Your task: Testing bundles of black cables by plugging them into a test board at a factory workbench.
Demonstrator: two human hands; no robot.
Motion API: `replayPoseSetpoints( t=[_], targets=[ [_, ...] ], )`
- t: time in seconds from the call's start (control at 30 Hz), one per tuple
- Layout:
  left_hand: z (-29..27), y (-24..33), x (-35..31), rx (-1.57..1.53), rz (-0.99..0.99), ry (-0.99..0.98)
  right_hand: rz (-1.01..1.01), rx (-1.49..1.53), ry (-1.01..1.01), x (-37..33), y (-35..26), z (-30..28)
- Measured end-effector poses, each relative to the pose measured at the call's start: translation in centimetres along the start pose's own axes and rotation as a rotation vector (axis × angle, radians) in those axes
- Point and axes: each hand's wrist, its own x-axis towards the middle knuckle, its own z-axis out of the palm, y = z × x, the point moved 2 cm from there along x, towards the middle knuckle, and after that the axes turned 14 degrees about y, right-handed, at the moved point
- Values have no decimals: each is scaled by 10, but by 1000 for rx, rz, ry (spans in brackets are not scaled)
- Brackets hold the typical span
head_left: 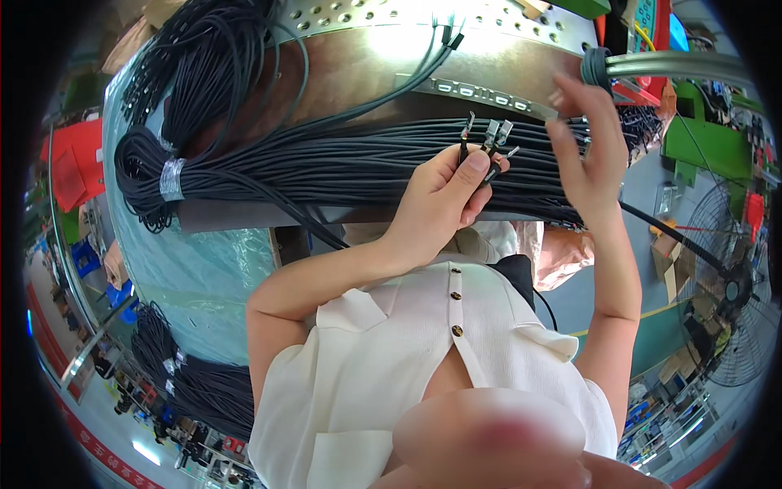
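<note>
red banner [102, 458] over there, down and left of the tied bundle of black cables [216, 395], white characters running along it

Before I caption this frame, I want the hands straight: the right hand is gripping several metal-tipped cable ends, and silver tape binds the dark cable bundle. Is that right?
Not quite: the head view shows the left hand gripping several metal-tipped cable ends; the right hand is apart from them. Silver tape does bind the dark cable bundle.
</note>
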Motion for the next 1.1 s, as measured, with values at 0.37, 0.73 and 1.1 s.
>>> replayPoseSetpoints(
  t=[0.37, 0.73, 1.1],
  targets=[
    [-35, 11, -11, 123, -117, -56, -552, -309, -1, -9, 2, 25],
    [-43, 80, -12, -137, 369, 104, 163, 134, -158, -1, 12, 92],
    [-31, 27, 2, -220, -75, 35, 262, 183, -164, -3, 1, 86]
  ],
)
